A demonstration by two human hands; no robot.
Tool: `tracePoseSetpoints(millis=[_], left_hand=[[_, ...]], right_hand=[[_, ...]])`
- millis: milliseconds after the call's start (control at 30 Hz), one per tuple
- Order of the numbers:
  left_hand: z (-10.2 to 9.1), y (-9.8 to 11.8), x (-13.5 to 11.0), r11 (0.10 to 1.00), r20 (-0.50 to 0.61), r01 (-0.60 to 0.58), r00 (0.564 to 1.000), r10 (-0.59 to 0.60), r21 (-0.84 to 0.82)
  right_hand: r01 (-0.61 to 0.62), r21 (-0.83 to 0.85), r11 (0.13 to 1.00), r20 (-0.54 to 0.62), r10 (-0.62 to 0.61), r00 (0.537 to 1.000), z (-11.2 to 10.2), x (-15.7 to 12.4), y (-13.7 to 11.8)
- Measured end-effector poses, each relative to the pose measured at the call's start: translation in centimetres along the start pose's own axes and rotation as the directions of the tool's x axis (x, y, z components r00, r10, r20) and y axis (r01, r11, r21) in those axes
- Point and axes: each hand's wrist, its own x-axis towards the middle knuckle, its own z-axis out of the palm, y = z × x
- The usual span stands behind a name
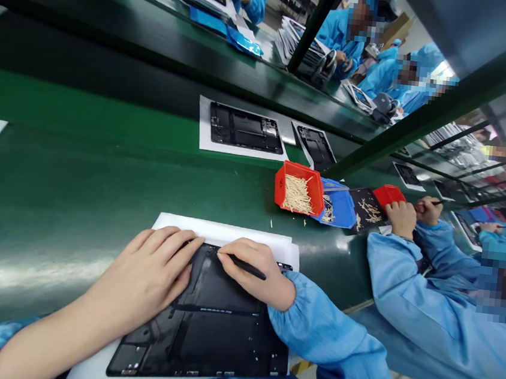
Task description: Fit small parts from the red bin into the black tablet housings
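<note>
In front of me lies a black tablet housing (219, 337) on white sheets (226, 229), its inner side with ribs and small metal parts facing up. My left hand (155, 263) rests across the housing's upper left part, fingers stretched out toward its far edge. Pinched in my right hand (254, 268) is a slim black pen-like tool (247, 266). Its tip is near the housing's far edge, hidden by my fingertips. I cannot make out what the tip touches.
Beyond my right hand stand a red bin (300, 188) of pale wooden sticks and a blue tray (337, 203). Two more housings (245, 129) on white sheets lie across the belt. A co-worker's sleeve (405, 290) is close on the right; a green metal post (375, 148) slants overhead.
</note>
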Motion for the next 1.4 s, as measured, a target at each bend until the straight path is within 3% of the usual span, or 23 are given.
tracePoseSetpoints(millis=[300, 533, 700, 833, 933, 1167, 1400], left_hand=[[-0.2, -2.2, 1.2, 0.973, 0.086, 0.057, 0.996, -0.038, -0.225], [0.3, -3.1, 2.3, 0.955, 0.056, 0.000, 0.998, 0.018, -0.296], [0.5, -2.9, 2.5, 0.977, 0.031, -0.084, 0.995, 0.092, -0.195], [0.3, -2.9, 2.7, 0.977, 0.040, -0.205, 0.977, 0.207, -0.051], [0.2, -2.8, 2.7, 0.978, 0.034, -0.210, 0.977, 0.210, -0.015], [0.2, -2.6, 2.7, 0.979, 0.006, -0.203, 0.979, 0.203, -0.002], [0.2, -2.7, 2.8, 0.978, -0.025, -0.209, 0.978, 0.208, -0.024]], right_hand=[[0.001, -0.020, 1.000, 0.014, -0.001, 1.000, 0.0, 0.9, -0.3], [0.059, -0.078, 0.995, 0.084, -0.052, 0.995, 0.3, 1.6, -0.5], [0.089, -0.092, 0.992, 0.125, -0.078, 0.989, 0.2, 1.6, -0.7], [0.055, -0.061, 0.997, 0.009, -0.054, 0.998, 0.7, 1.3, 0.0], [0.058, -0.059, 0.997, -0.030, -0.060, 0.998, 0.9, 1.1, 0.4], [0.050, -0.042, 0.998, 0.036, -0.049, 0.998, 0.7, 1.0, 0.2], [0.076, -0.017, 0.997, 0.021, -0.076, 0.997, 0.6, 1.1, 0.1]])
